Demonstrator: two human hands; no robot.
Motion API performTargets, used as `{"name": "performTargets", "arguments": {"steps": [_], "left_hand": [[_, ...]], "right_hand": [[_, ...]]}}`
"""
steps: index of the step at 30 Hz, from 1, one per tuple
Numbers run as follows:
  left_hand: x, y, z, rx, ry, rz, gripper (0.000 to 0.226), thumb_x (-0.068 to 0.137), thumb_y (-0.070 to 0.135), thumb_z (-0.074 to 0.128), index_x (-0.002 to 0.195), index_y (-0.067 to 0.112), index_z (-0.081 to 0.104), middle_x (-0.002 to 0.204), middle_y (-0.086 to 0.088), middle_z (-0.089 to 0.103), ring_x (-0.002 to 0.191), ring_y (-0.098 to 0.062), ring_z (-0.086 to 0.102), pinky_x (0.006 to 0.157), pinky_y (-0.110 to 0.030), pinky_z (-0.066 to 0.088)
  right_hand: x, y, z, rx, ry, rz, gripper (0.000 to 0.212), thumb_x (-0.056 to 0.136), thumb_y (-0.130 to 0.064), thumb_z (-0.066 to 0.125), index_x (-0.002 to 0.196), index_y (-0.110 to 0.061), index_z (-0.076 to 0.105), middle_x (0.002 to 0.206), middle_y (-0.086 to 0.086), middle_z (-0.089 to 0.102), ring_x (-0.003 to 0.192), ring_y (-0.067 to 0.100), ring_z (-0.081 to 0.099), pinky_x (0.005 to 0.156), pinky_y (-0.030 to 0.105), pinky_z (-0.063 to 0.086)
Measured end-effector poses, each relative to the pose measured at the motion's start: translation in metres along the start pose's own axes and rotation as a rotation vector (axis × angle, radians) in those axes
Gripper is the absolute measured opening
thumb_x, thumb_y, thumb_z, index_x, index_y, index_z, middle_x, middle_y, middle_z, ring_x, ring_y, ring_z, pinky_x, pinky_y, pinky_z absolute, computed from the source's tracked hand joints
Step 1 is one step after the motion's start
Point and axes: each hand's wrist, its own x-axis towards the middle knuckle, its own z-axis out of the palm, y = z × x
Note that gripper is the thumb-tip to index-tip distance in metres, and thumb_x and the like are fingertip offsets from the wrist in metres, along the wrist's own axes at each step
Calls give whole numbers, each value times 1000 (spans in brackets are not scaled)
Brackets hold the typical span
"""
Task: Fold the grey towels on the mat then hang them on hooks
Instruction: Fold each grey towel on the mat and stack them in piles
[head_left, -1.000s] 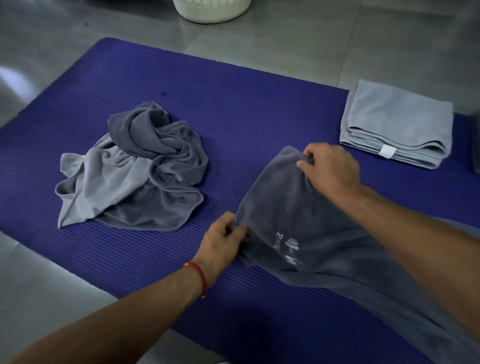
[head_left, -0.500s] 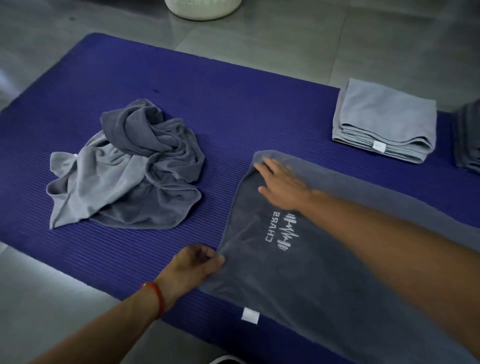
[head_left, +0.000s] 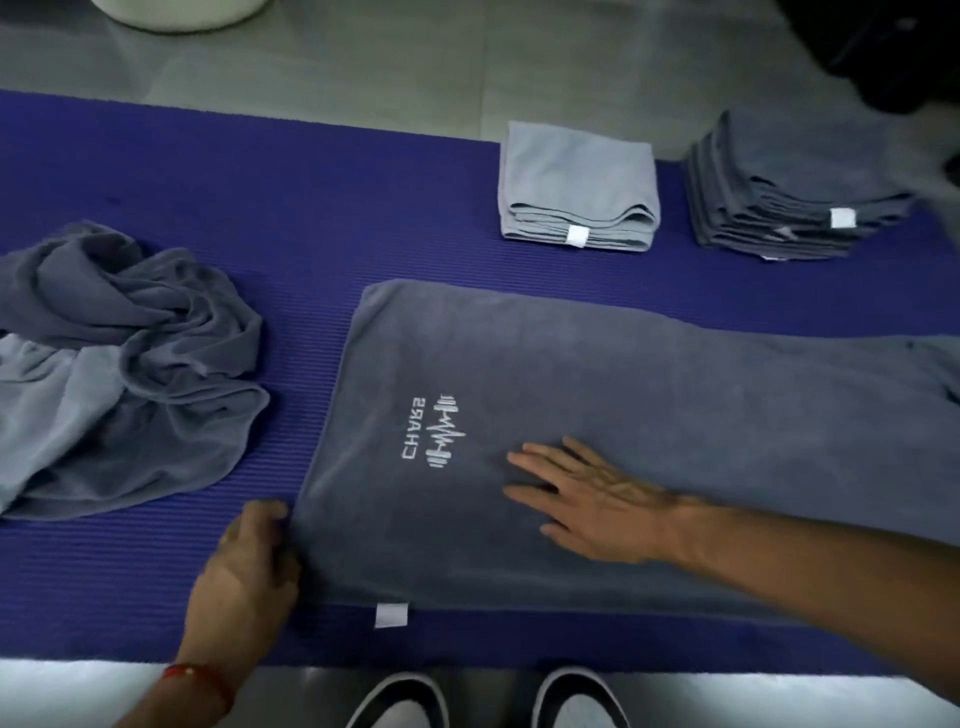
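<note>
A dark grey towel (head_left: 649, 395) with a white logo lies spread flat across the blue mat (head_left: 311, 208), running off to the right. My right hand (head_left: 582, 499) lies flat on it with straight fingers, just right of the logo. My left hand (head_left: 249, 566) grips the towel's near left corner at its edge. A crumpled heap of grey towels (head_left: 114, 364) sits on the mat to the left. Two folded stacks rest at the mat's far side: a light grey stack (head_left: 576, 182) and a dark grey stack (head_left: 789, 197).
A white basket (head_left: 182, 13) stands on the tiled floor beyond the mat. My shoes (head_left: 488, 701) show at the mat's near edge. A dark object (head_left: 893, 47) fills the top right corner.
The towel has gone from bunched to spread flat. My right hand slid from its far left corner toward the middle. My left hand kept its hold at the left edge.
</note>
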Motion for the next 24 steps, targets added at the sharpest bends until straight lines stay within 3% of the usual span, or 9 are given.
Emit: {"name": "performTargets", "arguments": {"steps": [3, 5, 9, 11, 13, 15, 17, 21, 24], "left_hand": [[10, 22, 7, 300, 85, 272, 53, 68, 31, 57, 120, 18, 54, 118, -14, 51, 97, -40, 52, 72, -54, 45], [36, 45, 12, 285, 106, 384, 53, 72, 31, 54, 123, 16, 55, 124, -13, 50, 103, -39, 50, 75, -55, 46], [127, 92, 21, 130, 59, 279, 42, 88, 27, 58, 127, 14, 55, 127, -20, 50, 112, -46, 47, 87, -58, 45], [166, 115, 18, 40, 19, 197, 37, 90, 32, 61, 126, 23, 59, 125, -14, 55, 116, -43, 49, 95, -57, 44], [199, 136, 11, -175, 26, 117, 26, 88, 35, 62, 112, 28, 71, 114, -4, 68, 114, -31, 60, 99, -45, 49], [228, 144, 5, -400, 21, 6, 22, 88, 26, 70, 108, 20, 77, 106, 0, 74, 104, -19, 67, 101, -34, 52], [254, 136, 2, -487, -13, -56, 25, 84, 15, 77, 109, 12, 77, 105, -6, 75, 98, -20, 70, 99, -38, 55], [271, 120, 0, -263, -70, -19, 32, 86, 18, 76, 117, 15, 73, 113, -11, 73, 105, -32, 69, 101, -48, 53], [278, 132, 3, -14, -102, 43, 36, 93, 27, 68, 126, 12, 67, 122, -14, 68, 116, -37, 62, 106, -46, 47]], "right_hand": [[-44, 2, 17, -9, 4, -2, 52, 96, -52, 44, 144, -33, 53, 157, 6, 44, 141, 26, 46, 112, 48, 43], [-68, -3, 26, 28, 10, 12, 52, 96, -54, 46, 145, -35, 50, 157, 3, 42, 143, 23, 44, 116, 43, 36], [-94, -20, 41, 95, 84, 114, 50, 97, -53, 46, 144, -38, 51, 157, -2, 41, 144, 18, 40, 115, 35, 22], [-101, -25, 43, 125, 171, 152, 47, 95, -49, 47, 138, -36, 59, 153, -2, 47, 139, 16, 43, 114, 33, 26], [-108, -28, 45, 178, 255, 201, 43, 95, -44, 47, 131, -32, 67, 147, -1, 54, 134, 15, 48, 111, 32, 31], [-114, -30, 52, 233, 310, 278, 42, 101, -44, 40, 128, -29, 69, 144, 0, 57, 129, 16, 56, 108, 32, 36], [-122, -27, 59, 280, 337, 366, 52, 107, -47, 26, 128, -27, 69, 142, 1, 58, 124, 17, 61, 108, 32, 40], [-140, 1, 69, 309, 369, 505, 60, 106, -53, 19, 130, -26, 66, 141, 1, 57, 120, 19, 63, 104, 36, 51], [-146, 23, 76, 276, 408, 519, 53, 107, -48, 23, 127, -24, 66, 135, -1, 57, 116, 19, 63, 99, 38, 54]]}}
